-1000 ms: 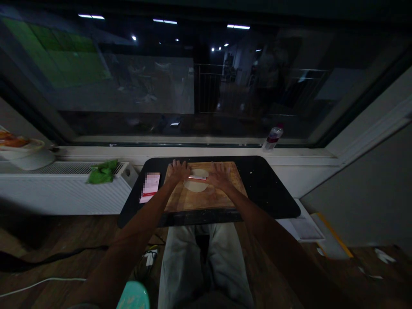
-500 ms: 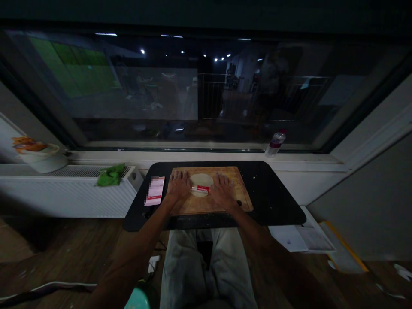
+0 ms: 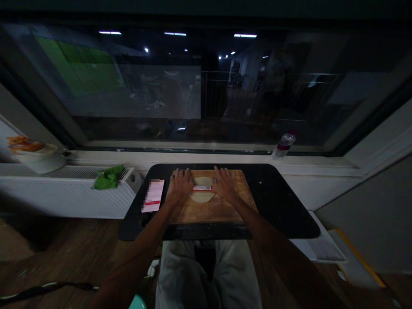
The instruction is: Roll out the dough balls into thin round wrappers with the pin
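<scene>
A round of flat dough (image 3: 201, 198) lies on a wooden cutting board (image 3: 207, 213). Across the dough runs a short rolling pin (image 3: 202, 188) with a red and white label round its middle. My left hand (image 3: 181, 183) rests over the pin's left end, its fingers stretched forward on the board. Over the right end lies my right hand (image 3: 225, 183), fingers likewise stretched out and spread. Both palms hide the pin's ends.
The board sits on a black tabletop (image 3: 283, 210). A phone (image 3: 153, 196) with a lit screen lies left of it. On the windowsill stands a plastic bottle (image 3: 283, 146). A green cloth (image 3: 108, 177) and a white pot (image 3: 40, 159) are on the radiator (image 3: 80, 197).
The rolling pin has turned, showing a different side of its label. Both hands have slid forward over the dough with it. My view has shifted slightly.
</scene>
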The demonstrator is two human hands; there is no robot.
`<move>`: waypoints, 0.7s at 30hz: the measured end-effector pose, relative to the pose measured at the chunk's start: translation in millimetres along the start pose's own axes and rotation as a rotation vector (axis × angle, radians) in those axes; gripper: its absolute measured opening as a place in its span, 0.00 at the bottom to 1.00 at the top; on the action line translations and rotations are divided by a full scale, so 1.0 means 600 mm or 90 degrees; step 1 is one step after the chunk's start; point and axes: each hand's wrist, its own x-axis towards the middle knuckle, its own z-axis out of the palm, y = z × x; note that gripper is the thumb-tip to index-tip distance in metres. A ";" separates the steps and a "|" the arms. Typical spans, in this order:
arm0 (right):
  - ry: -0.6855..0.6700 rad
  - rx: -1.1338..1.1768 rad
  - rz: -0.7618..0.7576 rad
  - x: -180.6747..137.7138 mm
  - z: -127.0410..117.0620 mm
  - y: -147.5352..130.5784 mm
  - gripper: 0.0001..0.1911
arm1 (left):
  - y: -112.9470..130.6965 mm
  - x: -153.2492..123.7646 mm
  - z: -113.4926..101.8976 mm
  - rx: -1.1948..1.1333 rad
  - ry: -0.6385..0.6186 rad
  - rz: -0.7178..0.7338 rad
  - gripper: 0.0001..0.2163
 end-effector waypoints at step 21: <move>0.029 -0.029 -0.013 -0.056 0.023 -0.002 0.37 | -0.006 -0.050 -0.003 0.023 -0.021 0.013 0.27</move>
